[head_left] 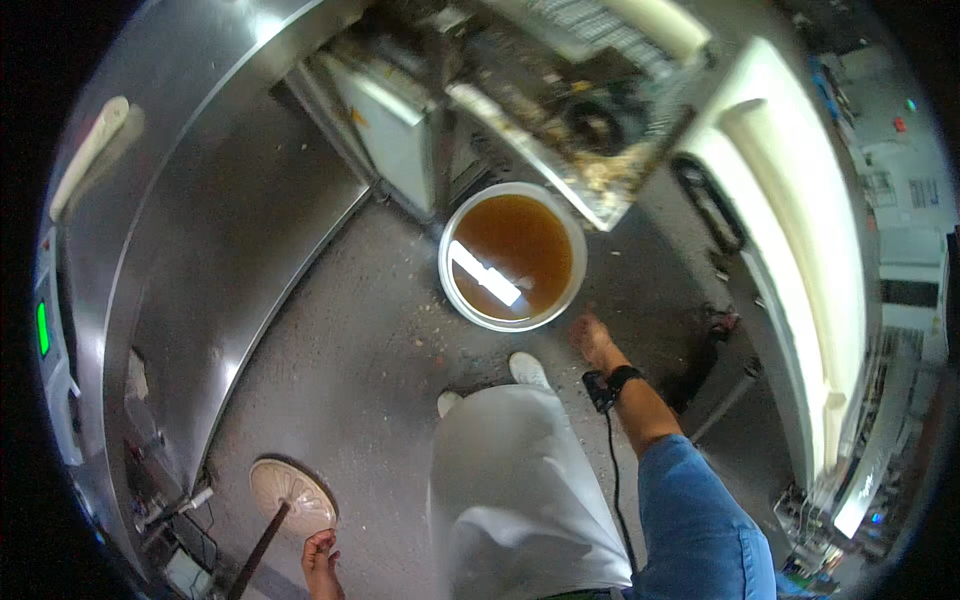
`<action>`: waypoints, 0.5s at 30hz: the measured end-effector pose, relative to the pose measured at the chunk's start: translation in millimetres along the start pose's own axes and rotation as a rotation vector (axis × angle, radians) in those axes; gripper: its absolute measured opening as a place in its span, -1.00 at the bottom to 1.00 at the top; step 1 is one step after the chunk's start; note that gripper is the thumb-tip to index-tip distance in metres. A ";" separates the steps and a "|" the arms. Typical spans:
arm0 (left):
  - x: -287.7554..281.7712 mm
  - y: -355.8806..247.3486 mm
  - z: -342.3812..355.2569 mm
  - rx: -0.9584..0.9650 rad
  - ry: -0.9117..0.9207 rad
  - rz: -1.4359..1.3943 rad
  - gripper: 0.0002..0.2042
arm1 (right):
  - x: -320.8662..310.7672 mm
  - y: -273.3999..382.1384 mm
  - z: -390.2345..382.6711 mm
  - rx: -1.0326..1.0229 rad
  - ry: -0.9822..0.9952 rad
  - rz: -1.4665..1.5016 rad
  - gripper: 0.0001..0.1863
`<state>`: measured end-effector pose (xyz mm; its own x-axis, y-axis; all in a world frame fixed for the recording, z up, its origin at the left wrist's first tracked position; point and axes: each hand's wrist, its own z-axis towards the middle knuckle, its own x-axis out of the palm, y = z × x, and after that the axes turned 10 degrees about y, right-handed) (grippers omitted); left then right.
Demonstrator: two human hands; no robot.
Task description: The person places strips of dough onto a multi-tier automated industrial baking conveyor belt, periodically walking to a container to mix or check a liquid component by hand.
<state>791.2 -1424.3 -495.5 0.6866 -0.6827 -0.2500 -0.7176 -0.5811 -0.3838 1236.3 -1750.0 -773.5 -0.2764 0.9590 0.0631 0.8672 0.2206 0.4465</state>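
Observation:
A round white bucket (448, 290) of brown liquid stands on the floor ahead of my feet, its surface reflecting a bright light. Just off its lower right rim hangs my right hand (593, 342), slightly blurred, with loose fingers and nothing visible in them. A black strap with a small device and cable is on that wrist. At the lower left, my left hand (320, 562) has loosely bent fingers that are apart and hold nothing I can see. Close beside it is a round beige base (292, 486) with a brown pole (262, 548).
A steel counter (230, 230) runs along the left, with a rolling pin (92, 150) and a scale-like device with a green display (44, 328) on it. Beyond the bucket, a machine with a crumb-covered metal tray (570, 170) juts out. A long whitish belt-like surface (790, 230) stands right.

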 end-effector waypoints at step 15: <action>53.0 5.9 -10.3 0.046 0.192 0.014 -0.71 | -45.7 82.0 125.4 -0.741 0.042 -0.834 -0.69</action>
<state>822.2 -1468.6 -501.9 0.6388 -0.7648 -0.0835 -0.7177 -0.5532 -0.4229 1371.9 -1753.4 -851.7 -0.6824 0.5507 -0.4807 -0.0537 0.6181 0.7843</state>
